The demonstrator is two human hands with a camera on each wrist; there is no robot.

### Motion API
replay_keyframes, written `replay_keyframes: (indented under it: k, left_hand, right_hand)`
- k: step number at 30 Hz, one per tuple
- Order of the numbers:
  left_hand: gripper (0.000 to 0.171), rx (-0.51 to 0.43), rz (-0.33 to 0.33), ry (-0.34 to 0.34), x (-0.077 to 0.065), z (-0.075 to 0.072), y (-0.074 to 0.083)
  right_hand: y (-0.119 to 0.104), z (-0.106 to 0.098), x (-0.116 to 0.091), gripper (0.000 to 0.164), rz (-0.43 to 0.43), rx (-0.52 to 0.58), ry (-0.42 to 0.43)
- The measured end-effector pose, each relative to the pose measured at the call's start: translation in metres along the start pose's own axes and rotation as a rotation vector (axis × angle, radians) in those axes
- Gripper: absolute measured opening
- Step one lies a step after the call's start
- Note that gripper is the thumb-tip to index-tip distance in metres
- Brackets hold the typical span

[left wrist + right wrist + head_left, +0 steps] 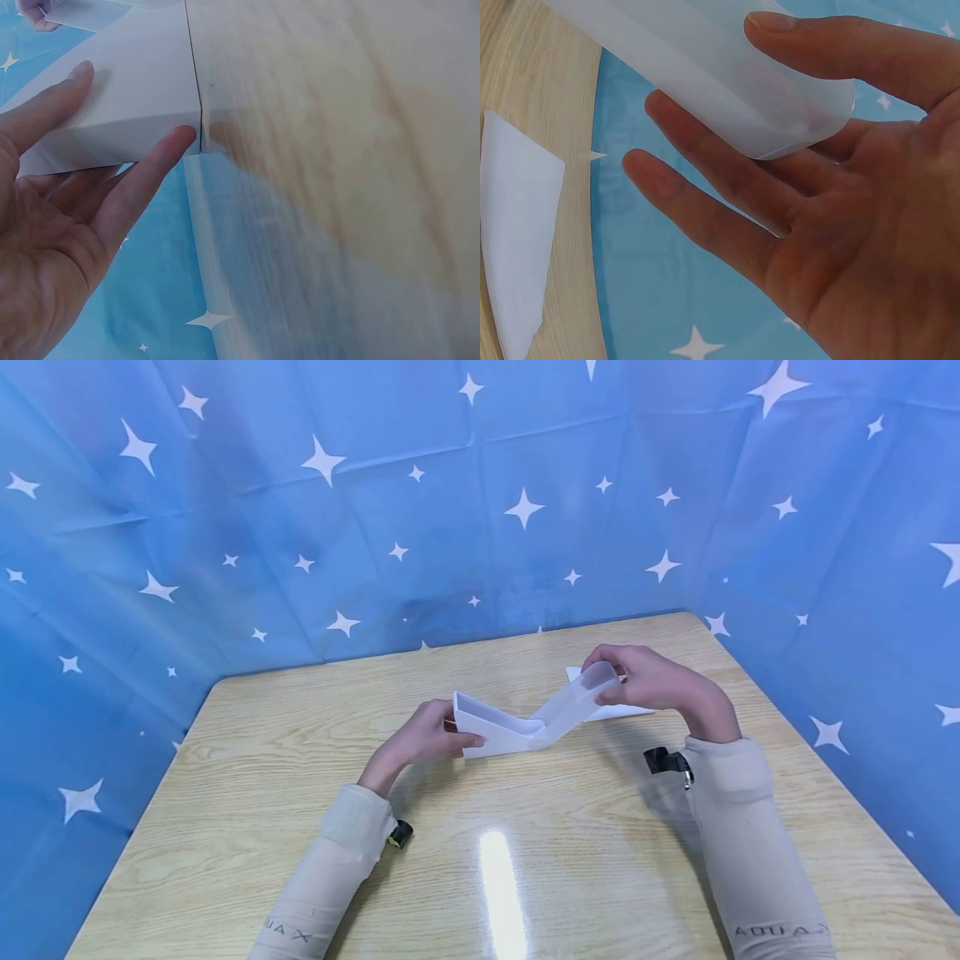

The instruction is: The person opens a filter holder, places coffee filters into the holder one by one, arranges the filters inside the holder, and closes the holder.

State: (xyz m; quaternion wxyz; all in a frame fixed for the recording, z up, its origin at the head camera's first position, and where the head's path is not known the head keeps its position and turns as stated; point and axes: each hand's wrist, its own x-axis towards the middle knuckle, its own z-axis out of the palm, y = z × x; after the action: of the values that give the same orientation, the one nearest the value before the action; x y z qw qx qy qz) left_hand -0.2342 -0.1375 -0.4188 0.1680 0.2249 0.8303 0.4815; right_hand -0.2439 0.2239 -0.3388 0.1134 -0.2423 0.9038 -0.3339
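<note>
My left hand grips the outer end of a white, open-topped box-like holder. In the left wrist view, its thumb lies on one broad face and the fingers support the narrow side. Joined to or overlapping the holder's inner end is a translucent, frosted plastic piece with a rounded end, slanting up to the right. My right hand pinches that raised end between thumb and fingers; two of its fingers extend free in the right wrist view. Together the two pieces form a shallow V just over the table.
A folded white sheet lies on the wooden table behind and below the right hand. Blue curtains with white stars stand along the table's back and sides. Dark wrist-camera mounts project from the sleeves.
</note>
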Motion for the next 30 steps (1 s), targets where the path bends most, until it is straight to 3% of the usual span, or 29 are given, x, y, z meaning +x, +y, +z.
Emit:
replay_keyframes:
  k: [19, 30]
  left_hand:
    - [0.040, 0.017, 0.006, 0.007, 0.0002, -0.0002, -0.0010]
    - [0.039, 0.013, 0.019, 0.006, 0.0004, -0.0006, -0.0011]
  right_hand:
    - [0.0020, -0.0003, -0.0011, 0.035, -0.009, -0.006, -0.011]
    - [-0.0014, -0.0029, -0.0030, 0.057, -0.003, -0.051, 0.018]
